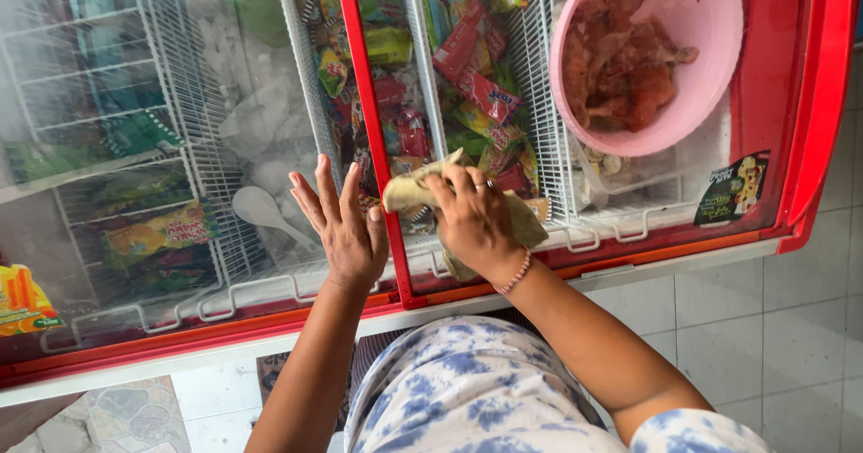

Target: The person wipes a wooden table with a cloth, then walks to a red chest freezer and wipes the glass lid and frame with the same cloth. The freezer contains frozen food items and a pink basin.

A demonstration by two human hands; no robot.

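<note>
Head view: right hand [474,219] clenches a crumpled yellowish cloth [521,222] on a red-framed glass freezer lid [710,161].
Left hand [346,228] lies flat, fingers spread, holding nothing.

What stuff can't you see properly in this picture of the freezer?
- Head view: the part of the cloth under the right hand is covered by that hand.
- The left packets are hazy behind the frosted glass lid.
- The orange packet is cut off by the left edge.
- The glass under the left hand is hidden.
</note>
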